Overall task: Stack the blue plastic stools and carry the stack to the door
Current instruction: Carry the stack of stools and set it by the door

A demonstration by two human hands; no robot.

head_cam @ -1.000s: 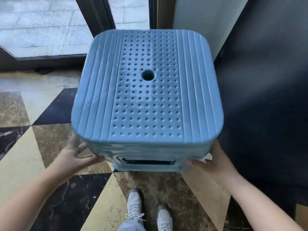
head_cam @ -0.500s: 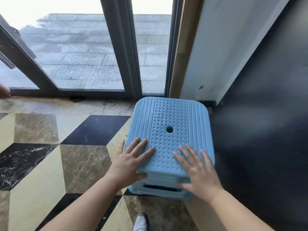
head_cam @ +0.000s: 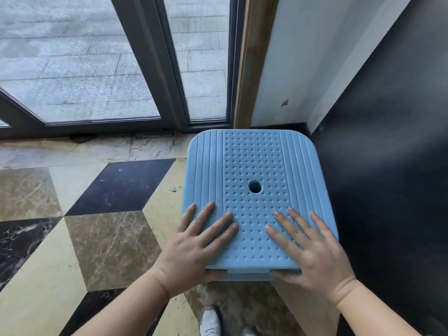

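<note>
The blue plastic stool stack [head_cam: 254, 163] stands on the floor in the corner by the glass door [head_cam: 97, 69]. Only the top seat shows well: dotted middle, ribbed sides, a round centre hole. A sliver of a lower stool shows under its front edge. My left hand [head_cam: 198, 246] lies on the seat's front left, fingers spread on top and thumb under the front rim. My right hand [head_cam: 312, 248] mirrors it on the front right, thumb also tucked under the rim.
A dark door frame post [head_cam: 155, 69] and wooden jamb [head_cam: 244, 69] stand behind the stack. A white wall [head_cam: 303, 57] and a black panel [head_cam: 388, 166] close in on the right. Patterned marble floor [head_cam: 109, 238] spreads left. My shoe [head_cam: 209, 321] is just below the stack.
One second ago I held the stack raised by its lower sides. It then came down onto the floor by the door. Both hands moved onto the seat top, and their thumbs now hook the front rim.
</note>
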